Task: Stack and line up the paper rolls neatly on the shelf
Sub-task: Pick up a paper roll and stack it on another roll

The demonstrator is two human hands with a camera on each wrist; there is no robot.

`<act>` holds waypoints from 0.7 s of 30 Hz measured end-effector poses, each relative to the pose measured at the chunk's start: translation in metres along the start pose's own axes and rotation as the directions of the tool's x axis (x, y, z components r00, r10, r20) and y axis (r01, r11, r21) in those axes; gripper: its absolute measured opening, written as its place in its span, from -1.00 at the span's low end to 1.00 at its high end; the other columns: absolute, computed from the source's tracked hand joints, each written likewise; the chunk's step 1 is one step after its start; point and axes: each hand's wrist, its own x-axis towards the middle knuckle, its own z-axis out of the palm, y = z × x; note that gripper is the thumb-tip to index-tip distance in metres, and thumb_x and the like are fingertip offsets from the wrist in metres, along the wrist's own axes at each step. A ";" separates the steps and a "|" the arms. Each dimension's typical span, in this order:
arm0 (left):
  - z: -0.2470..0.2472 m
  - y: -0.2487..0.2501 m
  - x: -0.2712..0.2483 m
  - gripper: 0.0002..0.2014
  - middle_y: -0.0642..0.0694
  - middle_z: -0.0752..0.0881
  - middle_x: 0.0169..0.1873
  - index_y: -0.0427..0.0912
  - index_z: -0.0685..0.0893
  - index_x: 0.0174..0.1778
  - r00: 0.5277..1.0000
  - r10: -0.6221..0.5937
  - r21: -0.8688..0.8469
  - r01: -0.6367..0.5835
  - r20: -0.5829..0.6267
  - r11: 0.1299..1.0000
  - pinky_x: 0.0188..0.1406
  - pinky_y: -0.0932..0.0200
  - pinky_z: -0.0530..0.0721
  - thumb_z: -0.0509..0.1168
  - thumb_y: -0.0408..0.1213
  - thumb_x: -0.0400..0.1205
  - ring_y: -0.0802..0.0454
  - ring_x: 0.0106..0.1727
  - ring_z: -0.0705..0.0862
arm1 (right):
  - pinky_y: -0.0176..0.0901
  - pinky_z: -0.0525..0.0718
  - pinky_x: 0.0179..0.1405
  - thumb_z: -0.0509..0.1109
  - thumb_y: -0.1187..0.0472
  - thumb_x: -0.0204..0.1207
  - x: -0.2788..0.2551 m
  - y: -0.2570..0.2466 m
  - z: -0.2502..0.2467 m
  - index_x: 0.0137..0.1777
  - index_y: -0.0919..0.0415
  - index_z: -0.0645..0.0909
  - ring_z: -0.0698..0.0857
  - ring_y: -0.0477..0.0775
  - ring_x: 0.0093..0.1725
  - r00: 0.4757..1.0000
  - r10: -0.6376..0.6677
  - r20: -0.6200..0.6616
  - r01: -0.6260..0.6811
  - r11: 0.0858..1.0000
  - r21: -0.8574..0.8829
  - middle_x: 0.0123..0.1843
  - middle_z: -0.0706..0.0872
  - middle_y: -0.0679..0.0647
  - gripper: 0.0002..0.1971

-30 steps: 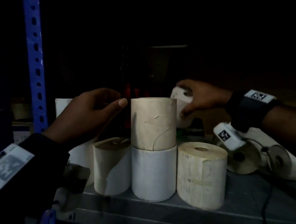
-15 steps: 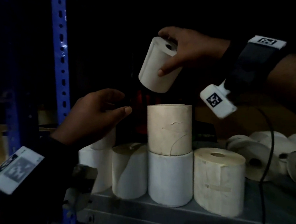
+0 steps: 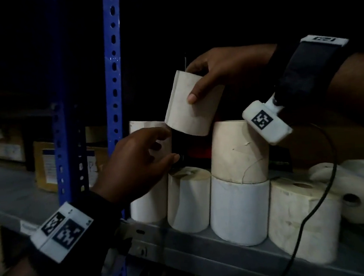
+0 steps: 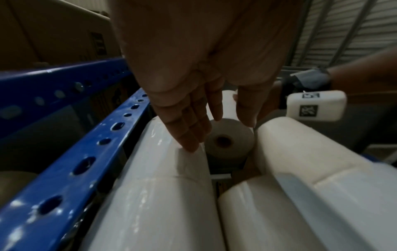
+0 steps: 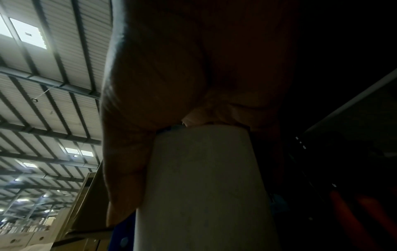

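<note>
My right hand (image 3: 194,83) grips a cream paper roll (image 3: 192,111) from above, thumb on its front, and holds it tilted in the air. It hangs over a short roll (image 3: 189,199) standing on the grey shelf (image 3: 206,250). In the right wrist view the held roll (image 5: 204,186) fills the lower middle. My left hand (image 3: 153,148) is open just below and left of it, fingers spread in front of a tall left stack (image 3: 149,204). Its fingertips (image 4: 189,144) lie against that stack. Right of the short roll stands a two-high stack (image 3: 238,155), then a single roll (image 3: 303,220).
A blue perforated upright (image 3: 114,78) borders the shelf bay on the left. Several rolls lie on their sides at the far right (image 3: 357,201). A black cable (image 3: 323,194) hangs from my right wrist across the single roll. Cardboard boxes (image 3: 47,166) sit on the neighbouring shelf.
My right hand lifted the roll from behind the row, then carried it down and left, from above the two-high stack to above the short roll. My left hand stayed near the left stack.
</note>
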 end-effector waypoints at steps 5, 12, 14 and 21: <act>0.005 -0.006 0.001 -0.43 0.10 0.66 0.14 -0.01 0.59 0.38 0.999 0.038 0.062 -0.036 -0.029 0.997 -0.07 0.00 0.78 0.45 0.02 0.44 0.17 0.02 0.70 | 0.33 0.80 0.05 0.76 -0.06 -0.08 0.002 -0.004 0.000 0.20 0.25 0.73 0.86 0.21 0.03 0.997 0.067 0.028 -0.067 0.998 0.011 0.06 0.86 0.18 -0.21; 0.019 -0.013 -0.005 -0.30 0.00 0.51 0.39 -0.03 0.39 0.55 0.995 0.097 0.155 -0.092 -0.025 0.984 -0.01 0.18 0.73 0.44 -0.01 0.48 0.13 0.15 0.62 | -0.07 0.85 -0.18 0.61 0.18 0.28 0.004 -0.015 -0.007 0.25 0.26 0.70 0.86 0.11 0.02 0.986 0.110 0.125 -0.105 0.993 -0.046 0.09 0.86 0.12 -0.51; 0.022 -0.016 -0.002 -0.33 -0.07 0.50 0.41 -0.10 0.43 0.53 0.989 0.139 0.229 -0.123 -0.053 0.966 0.06 0.10 0.71 0.44 -0.06 0.50 -0.01 0.21 0.62 | -0.12 0.82 -0.22 0.59 0.23 0.31 0.005 -0.017 -0.008 0.24 0.29 0.70 0.86 0.13 0.02 0.983 0.120 0.138 -0.118 0.993 -0.022 0.08 0.86 0.14 -0.54; 0.017 -0.017 0.023 -0.40 -0.13 0.54 0.41 -0.14 0.54 0.44 0.966 0.193 0.559 -0.068 -0.169 0.827 0.07 -0.14 0.47 0.46 -0.11 0.47 -0.34 0.32 0.42 | -0.19 0.80 -0.27 0.56 0.32 0.34 0.009 -0.016 -0.009 0.30 0.31 0.67 0.86 0.14 0.04 0.984 0.130 0.119 -0.129 0.992 -0.012 0.12 0.85 0.17 -0.51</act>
